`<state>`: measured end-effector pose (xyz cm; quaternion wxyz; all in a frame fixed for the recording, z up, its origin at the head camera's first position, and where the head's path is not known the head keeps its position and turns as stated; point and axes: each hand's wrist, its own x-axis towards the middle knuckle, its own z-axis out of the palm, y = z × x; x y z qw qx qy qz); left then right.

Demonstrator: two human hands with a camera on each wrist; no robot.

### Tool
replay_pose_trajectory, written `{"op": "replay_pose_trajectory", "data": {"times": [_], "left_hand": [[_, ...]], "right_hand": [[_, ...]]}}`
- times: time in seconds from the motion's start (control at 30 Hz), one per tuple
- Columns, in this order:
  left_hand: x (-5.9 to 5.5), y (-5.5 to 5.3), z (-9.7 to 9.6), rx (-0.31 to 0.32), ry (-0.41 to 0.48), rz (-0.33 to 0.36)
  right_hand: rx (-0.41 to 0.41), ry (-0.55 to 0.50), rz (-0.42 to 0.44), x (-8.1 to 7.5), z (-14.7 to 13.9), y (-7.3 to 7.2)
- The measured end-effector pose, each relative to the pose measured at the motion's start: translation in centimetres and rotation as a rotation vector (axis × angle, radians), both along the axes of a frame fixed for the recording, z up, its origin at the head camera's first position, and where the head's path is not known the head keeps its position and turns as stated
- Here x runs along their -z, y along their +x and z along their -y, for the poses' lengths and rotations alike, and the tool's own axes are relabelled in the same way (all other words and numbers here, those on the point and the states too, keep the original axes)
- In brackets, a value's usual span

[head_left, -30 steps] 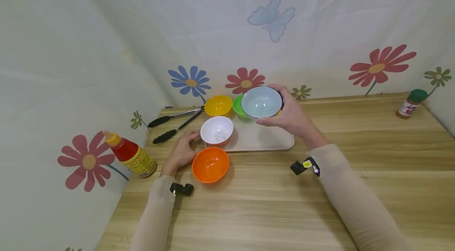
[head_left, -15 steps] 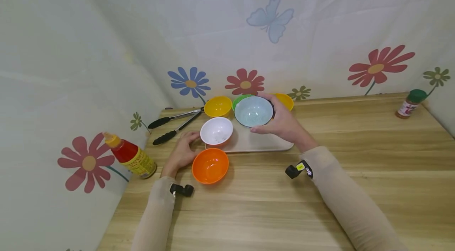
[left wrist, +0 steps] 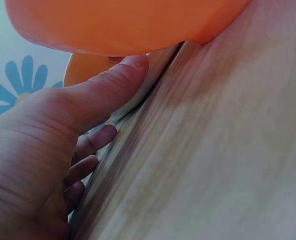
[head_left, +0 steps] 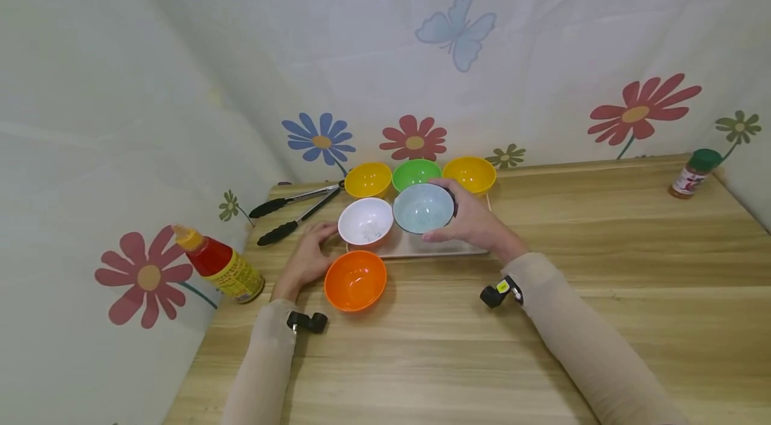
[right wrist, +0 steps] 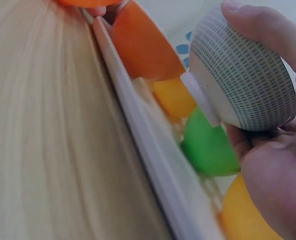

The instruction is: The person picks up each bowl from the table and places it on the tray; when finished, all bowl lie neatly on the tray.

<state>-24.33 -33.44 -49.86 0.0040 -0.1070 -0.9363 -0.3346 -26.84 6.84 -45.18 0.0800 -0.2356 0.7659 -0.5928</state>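
Observation:
My right hand (head_left: 476, 221) grips a light-blue bowl (head_left: 423, 209) by its side, thumb on the near rim. Seen from the right wrist, this bowl (right wrist: 243, 72) has a dashed pattern outside and is held above the pale tray (right wrist: 137, 120). Just left of it, a bowl (head_left: 365, 221), white inside and orange outside, stands on the tray's left end. Beside that bowl rests my left hand (head_left: 307, 256), thumb straight and fingers loosely bent; whether it touches the bowl is unclear. An orange bowl (head_left: 355, 281) stands on the table in front, near the left thumb (left wrist: 107, 85).
Along the back stand a yellow bowl (head_left: 369, 179), a green bowl (head_left: 417, 174) and another yellow bowl (head_left: 470, 174). Black-handled tongs (head_left: 279, 233) lie spread at left. A red sauce bottle (head_left: 225, 268) stands at the left edge, a green-capped spice jar (head_left: 693, 174) far right.
My right hand has brought the light-blue bowl nearer and slightly left, down toward the tray beside the white bowl. The green and right yellow bowls have come into sight. My left hand stays put.

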Motion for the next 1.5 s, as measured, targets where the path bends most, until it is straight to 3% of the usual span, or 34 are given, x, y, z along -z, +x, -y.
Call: {"op": "replay_pose_trajectory", "data": {"times": [0.33, 0.73, 1.1, 1.3, 1.5], "left_hand": [[0.1, 0.1, -0.1, -0.004, -0.004, 0.014], [-0.3, 0.1, -0.4, -0.023, 0.006, 0.042], [-0.3, 0.3, -0.3, -0.033, 0.008, 0.054], [-0.1, 0.2, -0.2, -0.034, -0.003, 0.049], [-0.1, 0.0, -0.2, -0.028, -0.004, 0.046]], "right_hand": [[-0.037, 0.038, 0.038, 2.1, -0.1, -0.4], [-0.075, 0.038, 0.013, 3.0, 0.1, -0.7], [-0.112, 0.065, 0.032, 2.5, -0.2, -0.5], [-0.095, 0.073, 0.020, 2.2, -0.6, -0.5], [-0.058, 0.048, 0.040, 0.8, -1.2, -0.2]]}}
